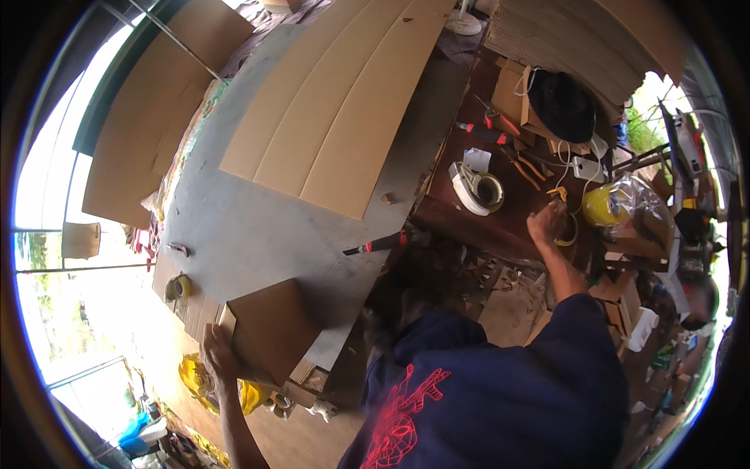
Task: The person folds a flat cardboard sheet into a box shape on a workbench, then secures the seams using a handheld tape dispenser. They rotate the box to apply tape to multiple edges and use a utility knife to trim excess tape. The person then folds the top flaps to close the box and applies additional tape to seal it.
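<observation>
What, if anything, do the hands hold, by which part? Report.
The left hand holds the cardboard box by its left edge. The right hand is at the tape dispenser; its grip cannot be told.

One view: wide fisheye on the wearer's head, left one of a side-by-side pair, upright, unmirrored. Looks steeply down past the wearer's navy top [508, 391], which sits large and close at the lower edge. In field: left hand [219, 356] low at left, right hand [549, 221] right of centre. Grey bench [215, 223] spreads mid-left, dark red bench [508, 227] upper right. Straight edges bow toward the dark round rim.
</observation>
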A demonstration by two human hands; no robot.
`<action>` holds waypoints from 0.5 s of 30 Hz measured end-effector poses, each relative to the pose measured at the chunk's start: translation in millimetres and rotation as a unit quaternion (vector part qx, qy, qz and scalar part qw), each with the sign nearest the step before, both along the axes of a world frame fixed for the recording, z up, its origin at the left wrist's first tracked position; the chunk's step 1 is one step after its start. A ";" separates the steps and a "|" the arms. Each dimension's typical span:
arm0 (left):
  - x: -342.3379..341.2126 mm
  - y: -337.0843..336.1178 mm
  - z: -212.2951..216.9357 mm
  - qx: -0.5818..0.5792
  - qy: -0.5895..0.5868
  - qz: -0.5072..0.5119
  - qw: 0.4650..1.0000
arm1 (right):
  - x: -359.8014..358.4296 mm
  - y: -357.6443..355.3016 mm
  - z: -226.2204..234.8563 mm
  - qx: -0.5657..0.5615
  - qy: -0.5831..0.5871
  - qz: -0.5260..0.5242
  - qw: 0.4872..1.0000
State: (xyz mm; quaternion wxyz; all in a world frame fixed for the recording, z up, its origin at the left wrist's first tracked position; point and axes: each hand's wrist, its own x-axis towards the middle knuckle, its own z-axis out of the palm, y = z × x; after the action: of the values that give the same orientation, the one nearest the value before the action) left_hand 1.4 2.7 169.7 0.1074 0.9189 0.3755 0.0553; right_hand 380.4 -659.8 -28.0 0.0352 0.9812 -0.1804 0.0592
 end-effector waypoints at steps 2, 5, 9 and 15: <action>5.7 -3.2 -0.6 0.029 -0.019 -0.006 0.999 | -4.5 47.2 15.7 0.026 -0.078 0.137 0.987; 20.1 -3.3 6.0 0.006 0.000 -0.008 1.000 | 15.7 82.6 -17.0 0.268 0.044 0.205 0.940; 13.1 -5.2 2.6 0.013 -0.007 0.015 1.000 | 4.1 150.8 46.9 -0.004 0.035 0.234 0.971; 15.0 -6.1 2.5 0.010 0.006 0.021 1.000 | 21.6 160.1 6.7 0.113 0.121 0.225 0.960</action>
State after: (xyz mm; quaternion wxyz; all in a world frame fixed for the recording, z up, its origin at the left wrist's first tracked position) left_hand 16.4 -3.4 172.2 0.0943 0.9124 0.3945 0.0554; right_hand 402.0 -499.7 -21.2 -0.0690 0.9938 0.0453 -0.0740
